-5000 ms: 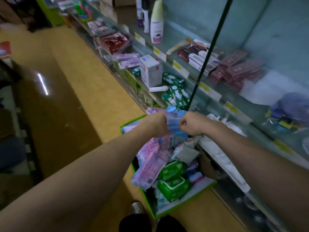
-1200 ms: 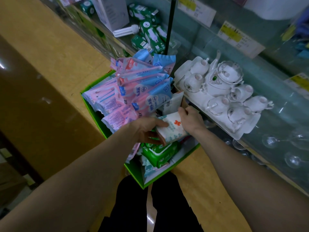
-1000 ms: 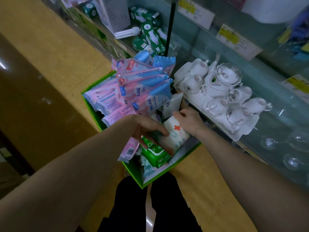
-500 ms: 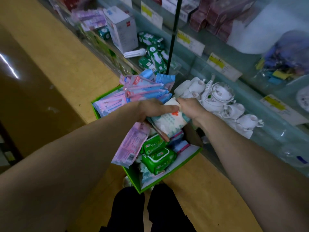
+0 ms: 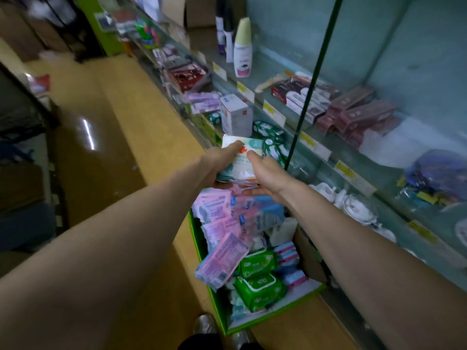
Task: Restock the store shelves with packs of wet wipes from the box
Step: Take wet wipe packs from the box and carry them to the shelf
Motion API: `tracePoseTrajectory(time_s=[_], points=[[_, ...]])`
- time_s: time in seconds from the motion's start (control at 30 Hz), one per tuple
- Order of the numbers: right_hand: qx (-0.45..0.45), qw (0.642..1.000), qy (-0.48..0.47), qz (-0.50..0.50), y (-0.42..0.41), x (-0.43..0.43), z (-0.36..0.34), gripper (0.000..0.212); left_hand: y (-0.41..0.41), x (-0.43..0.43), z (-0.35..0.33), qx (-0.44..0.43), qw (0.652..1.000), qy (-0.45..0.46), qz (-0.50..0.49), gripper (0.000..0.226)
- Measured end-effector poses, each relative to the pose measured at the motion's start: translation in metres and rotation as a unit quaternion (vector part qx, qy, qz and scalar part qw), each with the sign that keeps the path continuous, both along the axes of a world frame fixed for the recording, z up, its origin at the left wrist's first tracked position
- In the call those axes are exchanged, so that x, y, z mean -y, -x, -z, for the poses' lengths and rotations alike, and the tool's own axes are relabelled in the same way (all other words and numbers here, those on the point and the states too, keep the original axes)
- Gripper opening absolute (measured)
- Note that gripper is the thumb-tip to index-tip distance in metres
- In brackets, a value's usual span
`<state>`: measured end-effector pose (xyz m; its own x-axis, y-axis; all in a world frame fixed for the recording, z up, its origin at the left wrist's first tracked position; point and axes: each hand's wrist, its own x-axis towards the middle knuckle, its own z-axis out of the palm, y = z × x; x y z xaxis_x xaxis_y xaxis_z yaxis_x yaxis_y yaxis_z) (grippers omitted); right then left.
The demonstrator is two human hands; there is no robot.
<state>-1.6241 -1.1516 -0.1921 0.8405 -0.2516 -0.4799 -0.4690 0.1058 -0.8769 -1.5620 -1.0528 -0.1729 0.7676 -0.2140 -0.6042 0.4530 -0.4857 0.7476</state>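
Observation:
A white wet wipes pack [image 5: 242, 160] with a red cross and teal pattern is held up in front of the glass shelves [image 5: 316, 147]. My left hand [image 5: 219, 162] grips its left side, thumb on top. My right hand [image 5: 265, 173] holds its right side, fingers underneath. Below my hands the green box [image 5: 217, 306] stands on the floor, filled with pink and blue packs [image 5: 227, 223] and green wipes packs [image 5: 257, 286].
The shelves run along the right with price tags, green boxes [image 5: 269, 132], a white carton [image 5: 236, 117], maroon boxes [image 5: 353, 109] and bottles [image 5: 242, 51]. A white tea set [image 5: 353, 203] sits low beside the box. A dark counter [image 5: 30, 147] bounds the yellow aisle on the left.
Both hands lifted the white pack out of the box and carried it up and forward towards the shelf. My view rose from the box to the shelves.

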Motion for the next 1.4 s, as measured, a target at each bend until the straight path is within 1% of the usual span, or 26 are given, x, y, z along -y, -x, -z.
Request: tracePoseTrajectory(time_s=[0.07,0.13,0.2,0.27,0.4,0.5,0.57,0.7,0.8,0.93,1.0,1.07,1.17,1.27,1.3,1.4], points=[[0.025,0.999,0.019,-0.014,-0.011,-0.015,-0.019,0.041,-0.002,-0.012,-0.021,0.022,1.000,0.007,-0.019,0.039],[0.049,0.998,0.017,-0.032,-0.021,-0.032,-0.042,0.039,-0.003,-0.028,-0.044,0.037,0.998,0.011,-0.040,0.039],[0.076,0.995,0.026,-0.051,-0.028,-0.050,-0.064,0.035,-0.007,-0.047,-0.064,0.050,0.997,0.013,-0.061,0.039],[0.108,0.990,0.058,-0.075,-0.036,-0.067,-0.084,0.030,-0.009,-0.069,-0.088,0.074,0.993,0.013,-0.087,0.038],[0.151,0.974,0.087,-0.147,-0.048,-0.110,-0.125,0.035,-0.011,-0.125,-0.139,0.134,0.980,-0.001,-0.149,0.037],[0.170,0.960,0.097,-0.203,-0.053,-0.141,-0.154,0.037,-0.010,-0.166,-0.168,0.171,0.970,-0.027,-0.169,0.037],[0.190,0.947,0.098,-0.241,-0.054,-0.167,-0.175,0.038,-0.005,-0.199,-0.186,0.183,0.964,-0.017,-0.192,0.042],[0.222,0.922,0.092,-0.305,-0.046,-0.225,-0.216,0.038,0.018,-0.265,-0.226,0.206,0.947,-0.014,-0.246,0.042],[0.246,0.899,0.083,-0.353,-0.034,-0.272,-0.243,0.040,0.043,-0.317,-0.252,0.218,0.930,-0.016,-0.296,0.041],[0.266,0.872,0.065,-0.406,-0.013,-0.339,-0.276,0.037,0.091,-0.384,-0.288,0.231,0.914,0.014,-0.334,0.045],[0.274,0.856,0.047,-0.436,0.003,-0.373,-0.292,0.037,0.121,-0.415,-0.305,0.240,0.902,0.038,-0.356,0.035],[0.283,0.840,0.024,-0.463,0.024,-0.406,-0.305,0.036,0.152,-0.443,-0.322,0.247,0.895,0.040,-0.370,0.030],[0.296,0.812,0.005,-0.503,0.055,-0.452,-0.323,0.038,0.193,-0.491,-0.342,0.259,0.880,0.020,-0.398,0.035],[0.295,0.781,-0.009,-0.550,0.082,-0.495,-0.338,0.040,0.235,-0.538,-0.358,0.250,0.869,0.044,-0.425,0.040],[0.296,0.772,-0.010,-0.563,0.090,-0.509,-0.343,0.041,0.249,-0.552,-0.362,0.249,0.865,0.038,-0.434,0.041],[0.293,0.757,-0.034,-0.583,0.119,-0.551,-0.353,0.039,0.286,-0.593,-0.373,0.263,0.847,0.016,-0.462,0.039]])
